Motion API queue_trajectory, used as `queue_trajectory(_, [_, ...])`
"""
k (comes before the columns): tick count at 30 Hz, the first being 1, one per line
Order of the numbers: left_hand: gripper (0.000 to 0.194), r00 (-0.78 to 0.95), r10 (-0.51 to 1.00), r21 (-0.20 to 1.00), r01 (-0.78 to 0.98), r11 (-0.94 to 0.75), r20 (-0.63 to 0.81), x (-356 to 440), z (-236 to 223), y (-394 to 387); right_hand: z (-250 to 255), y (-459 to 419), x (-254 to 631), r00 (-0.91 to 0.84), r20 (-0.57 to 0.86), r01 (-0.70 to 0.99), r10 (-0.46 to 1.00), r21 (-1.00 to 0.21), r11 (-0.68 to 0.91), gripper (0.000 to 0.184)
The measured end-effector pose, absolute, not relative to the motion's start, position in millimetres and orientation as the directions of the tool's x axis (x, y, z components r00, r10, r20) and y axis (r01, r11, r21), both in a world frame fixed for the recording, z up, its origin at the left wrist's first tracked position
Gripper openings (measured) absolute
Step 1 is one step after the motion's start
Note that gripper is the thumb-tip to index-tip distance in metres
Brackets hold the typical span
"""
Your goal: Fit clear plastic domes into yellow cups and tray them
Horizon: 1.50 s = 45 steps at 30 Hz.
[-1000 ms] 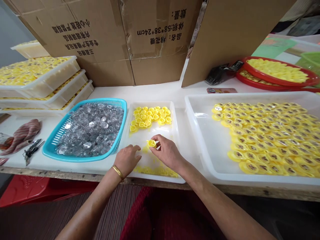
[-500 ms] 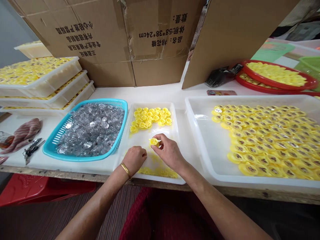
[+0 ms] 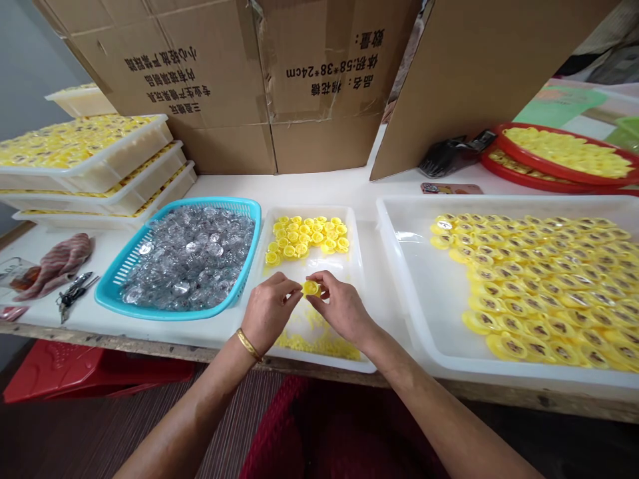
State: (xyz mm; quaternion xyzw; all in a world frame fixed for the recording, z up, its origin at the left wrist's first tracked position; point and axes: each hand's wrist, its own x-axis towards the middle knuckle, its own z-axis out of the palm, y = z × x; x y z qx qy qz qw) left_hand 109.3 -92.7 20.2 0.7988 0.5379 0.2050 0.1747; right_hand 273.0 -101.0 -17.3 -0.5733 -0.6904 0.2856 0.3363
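Between thumb and fingers, my right hand [image 3: 345, 307] grips a small yellow plastic cup [image 3: 311, 288] with a round rim. My left hand [image 3: 272, 307], a gold bracelet on its wrist, pinches the left edge of that same cup. Both hands are over a white tray [image 3: 357, 266]. At the tray's far end stand several similar yellow cups [image 3: 304, 234], and yellow crumbs [image 3: 319, 344] lie along its near end. To the left, a blue basket [image 3: 107, 293] holds many clear plastic domes [image 3: 192, 259].
On the right a larger white tray [image 3: 424, 299] holds rows of yellow pieces with dark centres [image 3: 554, 286]. Stacked trays [image 3: 144, 156], a striped cloth [image 3: 60, 266] and keys [image 3: 74, 293] are at left. Cardboard [image 3: 319, 146] stands behind; red plates [image 3: 492, 159] sit back right.
My left hand has moved up and right from beside the cup and now pinches its edge. The right hand keeps hold of it. The camera view has shifted slightly.
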Motion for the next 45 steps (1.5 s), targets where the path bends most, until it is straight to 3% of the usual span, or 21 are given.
queue_trajectory(7, [0.022,0.415,0.897,0.493,0.754,-0.434,0.154,122,21,-85,-19,-102,272,-0.159,0.187,0.602,0.969,-0.76,0.245,0.024])
queue_trajectory(15, [0.022,0.345,0.915,0.51,0.759,-0.404,0.211,112,20,-84,-17,-102,273,-0.119,0.151,0.611,0.981,-0.768,0.192,0.026])
queue_trajectory(19, [0.022,0.38,0.924,0.43,0.84,-0.33,-0.033,105,17,-96,-12,-102,273,-0.065,0.14,0.586,0.988,-0.796,0.151,0.024])
queue_trajectory(21, [0.028,0.443,0.886,0.457,0.822,-0.34,-0.138,100,18,-101,-12,-102,274,-0.034,0.143,0.555,0.989,-0.82,0.138,0.022])
queue_trajectory(24, [0.027,0.391,0.92,0.492,0.801,-0.341,0.002,83,30,-93,-15,-100,274,-0.037,0.145,0.536,0.989,-0.832,0.142,0.023])
queue_trajectory(26, [0.026,0.269,0.957,0.395,0.871,-0.291,0.111,62,42,-75,-17,-99,272,-0.08,0.139,0.545,0.987,-0.823,0.161,0.023])
queue_trajectory(28, [0.026,0.142,0.986,0.2,0.967,-0.157,0.087,38,50,-51,-16,-100,271,-0.111,0.124,0.556,0.986,-0.815,0.165,0.023])
queue_trajectory(30, [0.024,0.082,0.995,0.132,0.987,-0.088,0.056,18,49,-27,-13,-100,270,-0.113,0.094,0.566,0.989,-0.812,0.142,0.023])
queue_trajectory(34, [0.029,0.08,0.997,0.083,0.993,-0.079,-0.013,6,28,5,-5,-102,269,-0.118,0.043,0.581,0.992,-0.807,0.104,0.021])
queue_trajectory(37, [0.022,0.08,0.996,0.059,0.995,-0.077,-0.041,9,17,12,-2,-102,269,-0.098,0.052,0.576,0.994,-0.811,0.099,0.021])
queue_trajectory(45, [0.02,0.034,0.997,0.045,0.999,-0.031,-0.064,-1,20,2,-8,-101,272,-0.108,0.016,0.572,0.994,-0.817,0.075,0.025])
